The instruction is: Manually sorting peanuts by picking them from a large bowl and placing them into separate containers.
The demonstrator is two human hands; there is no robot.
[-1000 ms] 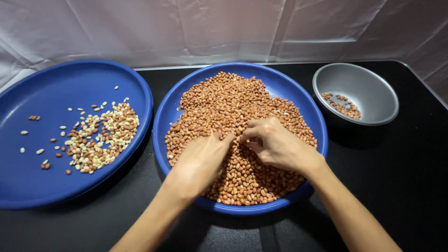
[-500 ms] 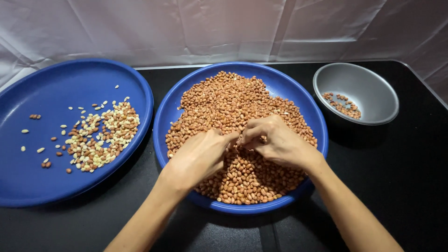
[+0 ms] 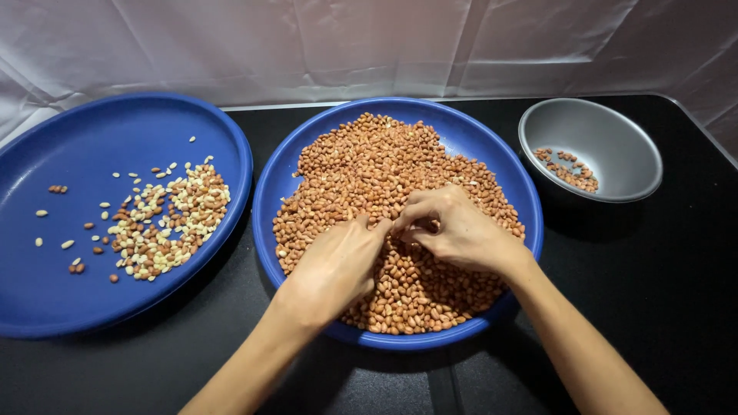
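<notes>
A round blue tray (image 3: 469, 132) in the middle holds a wide heap of red-brown peanuts (image 3: 377, 165). Both hands rest on the heap near its centre. My left hand (image 3: 334, 265) lies palm down, its fingertips pinched together and touching the peanuts. My right hand (image 3: 453, 227) is curled, thumb and fingers pinched over the nuts right beside the left fingertips. What sits between the fingers is too small to tell. A second blue tray (image 3: 92, 138) on the left carries a small pile of pale peeled peanuts (image 3: 165, 219) mixed with some brown ones.
A grey metal bowl (image 3: 607, 134) at the right back holds a few red-brown peanuts (image 3: 569, 169). All stand on a black table (image 3: 661, 284). A white sheet (image 3: 369, 46) hangs behind.
My two hands have drawn closer together on the heap, and the fingertips now meet near the middle of the tray. The trays and the bowl have not moved.
</notes>
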